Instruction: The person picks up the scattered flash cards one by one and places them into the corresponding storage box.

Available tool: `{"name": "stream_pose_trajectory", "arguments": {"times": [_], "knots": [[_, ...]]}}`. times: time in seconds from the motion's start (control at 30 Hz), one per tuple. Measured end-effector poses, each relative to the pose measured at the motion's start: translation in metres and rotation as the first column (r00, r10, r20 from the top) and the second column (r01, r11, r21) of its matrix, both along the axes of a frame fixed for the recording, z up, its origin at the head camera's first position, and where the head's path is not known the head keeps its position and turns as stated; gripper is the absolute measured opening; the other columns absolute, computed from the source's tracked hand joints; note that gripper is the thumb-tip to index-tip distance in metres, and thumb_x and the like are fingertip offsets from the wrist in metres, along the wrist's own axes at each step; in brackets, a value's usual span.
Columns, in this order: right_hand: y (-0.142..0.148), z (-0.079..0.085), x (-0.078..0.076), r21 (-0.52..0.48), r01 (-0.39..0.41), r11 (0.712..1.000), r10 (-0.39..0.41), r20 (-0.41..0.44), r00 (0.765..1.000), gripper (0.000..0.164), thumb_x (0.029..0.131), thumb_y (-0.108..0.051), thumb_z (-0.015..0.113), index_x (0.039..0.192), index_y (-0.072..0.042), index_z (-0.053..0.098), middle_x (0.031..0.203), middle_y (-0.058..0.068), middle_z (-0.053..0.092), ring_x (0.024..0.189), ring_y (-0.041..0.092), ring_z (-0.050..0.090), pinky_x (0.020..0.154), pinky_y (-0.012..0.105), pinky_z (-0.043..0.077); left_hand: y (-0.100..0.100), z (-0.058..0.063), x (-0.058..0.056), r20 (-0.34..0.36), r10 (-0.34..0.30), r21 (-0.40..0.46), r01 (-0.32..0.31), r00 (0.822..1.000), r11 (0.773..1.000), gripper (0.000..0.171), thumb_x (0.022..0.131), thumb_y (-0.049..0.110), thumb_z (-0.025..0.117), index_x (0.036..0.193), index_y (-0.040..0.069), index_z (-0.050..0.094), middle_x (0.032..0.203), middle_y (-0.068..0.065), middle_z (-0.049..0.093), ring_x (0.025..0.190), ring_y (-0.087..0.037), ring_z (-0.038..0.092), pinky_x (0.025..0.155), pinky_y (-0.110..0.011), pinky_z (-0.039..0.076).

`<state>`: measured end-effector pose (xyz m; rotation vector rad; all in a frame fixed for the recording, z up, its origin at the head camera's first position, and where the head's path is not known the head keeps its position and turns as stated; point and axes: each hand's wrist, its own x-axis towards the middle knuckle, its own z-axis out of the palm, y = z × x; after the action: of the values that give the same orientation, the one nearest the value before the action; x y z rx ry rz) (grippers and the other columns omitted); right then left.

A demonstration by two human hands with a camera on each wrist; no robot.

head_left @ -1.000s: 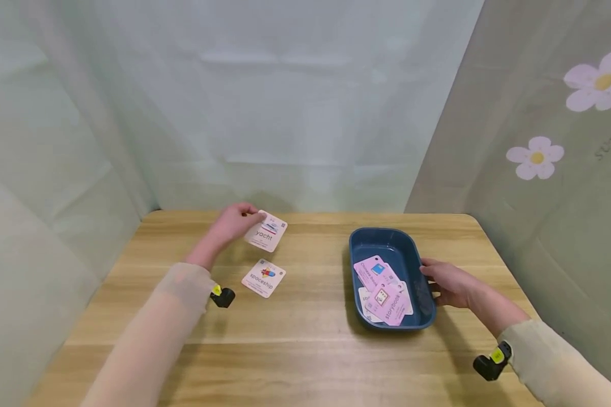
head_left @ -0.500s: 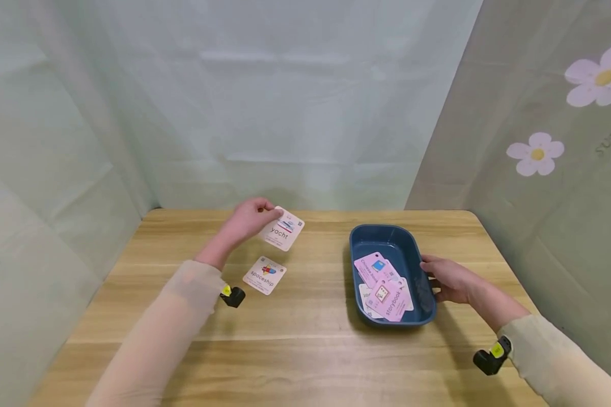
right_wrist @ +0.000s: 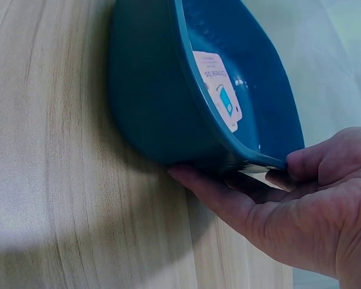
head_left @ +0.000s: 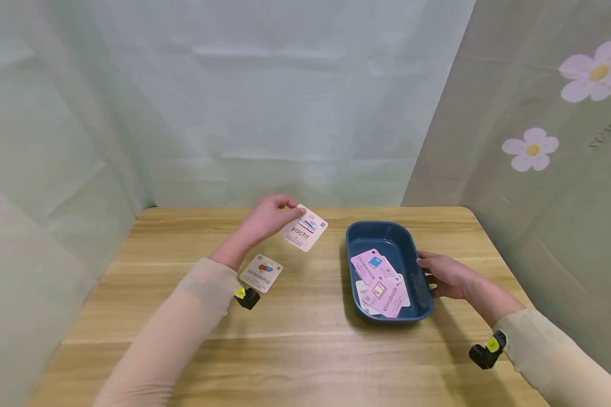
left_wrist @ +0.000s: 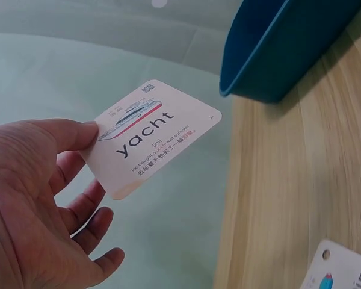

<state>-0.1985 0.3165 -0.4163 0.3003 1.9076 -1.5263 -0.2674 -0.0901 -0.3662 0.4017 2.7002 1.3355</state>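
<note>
Thumb and fingers of my left hand (head_left: 271, 217) pinch a white flashcard (head_left: 305, 230) by one corner. It reads "yacht" and carries a boat picture, plain in the left wrist view, where the card (left_wrist: 159, 135) is tilted above the table. Below that hand lies a "spaceship" flashcard (head_left: 261, 273). At the right, my right hand (head_left: 448, 275) grips the side of a dark blue plastic bin (head_left: 387, 242). In the right wrist view its thumb is on the bin's rim and fingers reach against the outer wall (right_wrist: 156, 90).
Several flashcards overlap inside the bin, among them a pink "storybook" card (head_left: 387, 297) and a pink "Chinese book" card (head_left: 369, 265). All stands on a wooden table (head_left: 305, 362). Pale curtains (head_left: 295, 113) hang behind it and at both sides.
My left hand has carried the yacht card rightward, past the spaceship card and closer to the bin. The right hand keeps its hold on the bin, which stays in place.
</note>
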Motion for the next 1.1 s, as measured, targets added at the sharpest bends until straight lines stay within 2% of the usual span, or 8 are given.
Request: {"name": "stream_pose_trajectory", "arguments": {"times": [0.17, 0.3, 0.83, 1.1], "knots": [[-0.002, -0.001, -0.001, -0.007, -0.006, 1.000, 0.006, -0.008, 1.000, 0.058, 0.113, -0.017, 0.025, 0.163, -0.005, -0.001, 0.161, 0.031, 0.014, 0.141, 0.051, 0.025, 0.105, 0.070, 0.037, 0.007, 0.002, 0.000, -0.011, -0.007, -0.004, 0.007, 1.000, 1.000, 0.026, 0.096, 0.037, 0.070, 0.106, 0.013, 0.073, 0.125, -0.011, 0.062, 0.126, -0.033, 0.050, 0.108, -0.054, 0.038], [-0.001, -0.001, 0.000, -0.002, -0.006, 1.000, 0.006, -0.008, 1.000, 0.057, 0.113, -0.017, 0.024, 0.163, -0.006, -0.001, 0.160, 0.031, 0.016, 0.139, 0.050, 0.028, 0.104, 0.069, 0.039, 0.012, 0.004, 0.001, -0.006, -0.016, -0.016, 0.016, 1.000, 1.000, 0.027, 0.097, 0.038, 0.070, 0.107, 0.013, 0.073, 0.134, -0.013, 0.059, 0.134, -0.037, 0.045, 0.111, -0.057, 0.034], [-0.001, 0.001, 0.001, -0.002, 0.005, 1.000, -0.005, 0.002, 1.000, 0.058, 0.113, -0.019, 0.024, 0.164, -0.007, -0.001, 0.162, 0.031, 0.011, 0.139, 0.049, 0.026, 0.105, 0.069, 0.037, 0.038, 0.012, 0.001, -0.041, -0.064, -0.023, 0.063, 0.997, 0.998, 0.027, 0.097, 0.040, 0.069, 0.106, 0.016, 0.075, 0.128, -0.008, 0.060, 0.127, -0.032, 0.047, 0.103, -0.052, 0.041], [-0.004, 0.002, 0.001, 0.003, 0.009, 1.000, -0.009, 0.009, 1.000, 0.057, 0.113, -0.018, 0.025, 0.164, -0.008, 0.000, 0.162, 0.030, 0.012, 0.141, 0.050, 0.024, 0.106, 0.070, 0.035, 0.057, 0.016, 0.002, -0.033, -0.101, 0.014, 0.101, 0.994, 0.995, 0.023, 0.097, 0.039, 0.070, 0.101, 0.017, 0.074, 0.119, -0.004, 0.062, 0.112, -0.023, 0.054, 0.089, -0.043, 0.049]]}}
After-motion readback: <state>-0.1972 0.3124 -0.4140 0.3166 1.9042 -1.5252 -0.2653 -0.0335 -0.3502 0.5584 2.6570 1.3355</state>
